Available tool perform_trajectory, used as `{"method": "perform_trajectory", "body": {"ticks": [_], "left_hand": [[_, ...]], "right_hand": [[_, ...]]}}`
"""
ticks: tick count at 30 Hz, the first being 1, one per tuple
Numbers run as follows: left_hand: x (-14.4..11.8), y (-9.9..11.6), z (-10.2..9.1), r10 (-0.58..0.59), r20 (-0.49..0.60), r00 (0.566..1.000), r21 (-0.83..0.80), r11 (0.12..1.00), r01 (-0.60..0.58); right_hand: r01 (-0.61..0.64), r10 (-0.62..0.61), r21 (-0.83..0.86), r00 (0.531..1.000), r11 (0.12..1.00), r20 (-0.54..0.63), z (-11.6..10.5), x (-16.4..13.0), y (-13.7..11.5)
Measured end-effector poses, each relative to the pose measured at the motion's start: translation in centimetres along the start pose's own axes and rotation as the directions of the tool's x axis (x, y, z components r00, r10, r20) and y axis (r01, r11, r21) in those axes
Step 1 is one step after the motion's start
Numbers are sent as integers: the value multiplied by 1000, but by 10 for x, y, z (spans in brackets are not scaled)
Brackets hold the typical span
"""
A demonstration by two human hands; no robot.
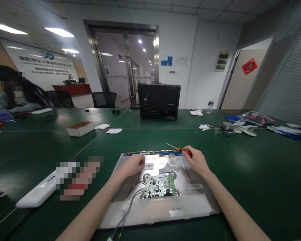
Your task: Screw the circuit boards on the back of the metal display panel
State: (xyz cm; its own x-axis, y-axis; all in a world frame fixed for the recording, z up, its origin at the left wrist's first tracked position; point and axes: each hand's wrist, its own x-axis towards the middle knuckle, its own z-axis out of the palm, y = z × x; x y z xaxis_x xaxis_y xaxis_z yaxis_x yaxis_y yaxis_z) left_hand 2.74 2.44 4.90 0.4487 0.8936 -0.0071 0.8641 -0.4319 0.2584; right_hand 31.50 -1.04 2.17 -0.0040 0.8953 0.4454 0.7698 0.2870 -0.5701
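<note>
A metal-backed display panel (163, 207) lies flat on the green table in front of me. A green circuit board (158, 186) sits at its middle, with dark cables running off toward me. Along the far edge runs a narrow blue circuit strip (153, 153). My right hand (196, 160) is closed around the orange and black handle of a screwdriver (180, 149), whose shaft points left above the far edge. Over the panel's far left part, my left hand (134, 164) has its fingers curled; whatever is between them is hidden.
A black monitor housing (159, 100) stands at the back. To the left are an open box (80, 129), papers (114, 131) and a long white device (38, 192). Loose parts (232, 126) and a bottle (210, 105) are at right. Another person (20, 90) sits far left.
</note>
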Motion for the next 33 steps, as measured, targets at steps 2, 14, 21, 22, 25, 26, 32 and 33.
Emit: {"method": "perform_trajectory", "body": {"ticks": [2,14,21,22,25,26,32,33], "left_hand": [[3,8,-5,18,-6,1000,-9,1000,-18],[34,69,40,468,86,880,-144,879,-454],[36,62,55,494,36,869,-127,864,-486],[37,62,56,495,26,869,-133,863,-487],[37,62,58,478,11,878,-167,867,-470],[37,62,58,472,10,882,-181,868,-462],[36,60,56,464,38,885,-269,858,-438],[36,60,56,460,44,887,-288,856,-430]], "right_hand": [[4,-4,-3,1000,1000,-17,-1,0,-2],[40,-44,-68,997,997,-67,-1,-3,-4],[39,-45,-90,997,995,-64,-4,-6,-1],[40,-45,-89,997,995,-61,-5,-6,-2],[42,-46,-87,998,995,-52,-5,-6,-2],[41,-45,-87,998,995,-51,-5,-6,-2],[40,-43,-77,998,996,-46,-7,-7,-2],[41,-45,-72,998,997,-44,-7,-7,-2]]}}
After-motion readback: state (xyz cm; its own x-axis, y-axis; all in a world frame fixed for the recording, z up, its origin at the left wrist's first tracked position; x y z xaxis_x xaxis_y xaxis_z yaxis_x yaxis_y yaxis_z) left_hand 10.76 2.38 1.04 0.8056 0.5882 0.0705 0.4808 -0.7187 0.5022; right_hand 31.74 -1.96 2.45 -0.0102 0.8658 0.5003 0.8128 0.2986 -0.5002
